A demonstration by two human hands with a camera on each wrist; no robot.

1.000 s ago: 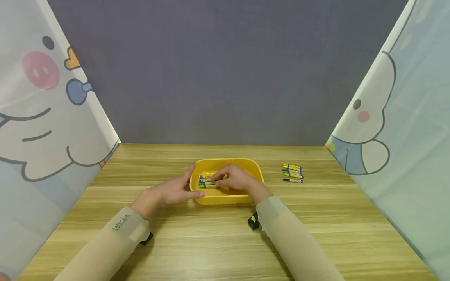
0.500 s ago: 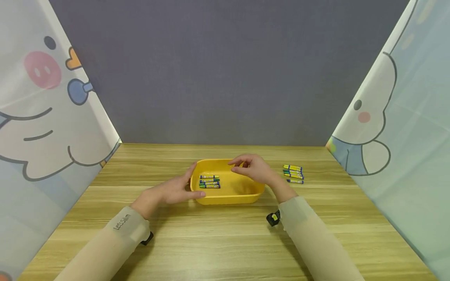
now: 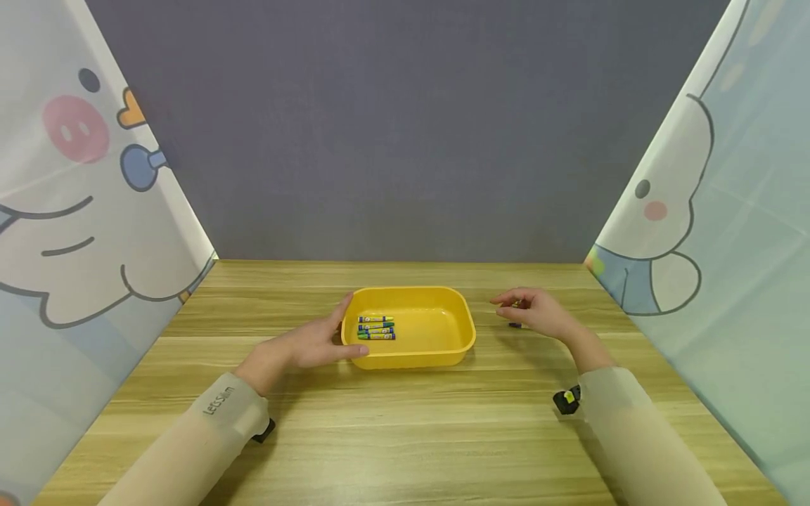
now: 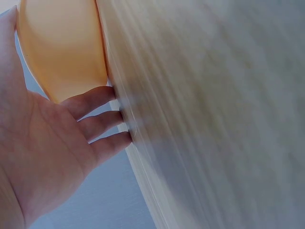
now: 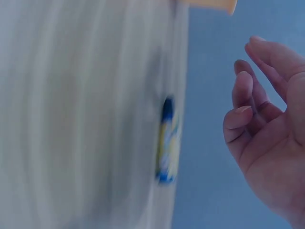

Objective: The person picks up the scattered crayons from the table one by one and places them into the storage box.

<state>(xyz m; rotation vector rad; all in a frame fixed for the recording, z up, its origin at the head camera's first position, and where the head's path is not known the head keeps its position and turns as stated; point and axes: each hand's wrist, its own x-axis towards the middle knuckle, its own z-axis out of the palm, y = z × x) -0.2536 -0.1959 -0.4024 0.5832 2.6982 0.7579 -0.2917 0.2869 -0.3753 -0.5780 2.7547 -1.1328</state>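
Away from the tray (image 3: 470, 337) goes the right hand (image 3: 538, 312). Left of centre, the left hand (image 3: 316, 342), spread wide, touches the tray. Right of centre, a crayon (image 3: 515, 325) lies sideways beneath the nearer right hand, loose and empty.

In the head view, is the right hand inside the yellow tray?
No, the right hand is to the right of the tray, over the table.

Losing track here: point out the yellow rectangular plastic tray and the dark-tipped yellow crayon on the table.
Yellow rectangular plastic tray (image 3: 411, 360), head view: front outer wall.
Dark-tipped yellow crayon (image 5: 165, 143), right wrist view: wrapper's middle.
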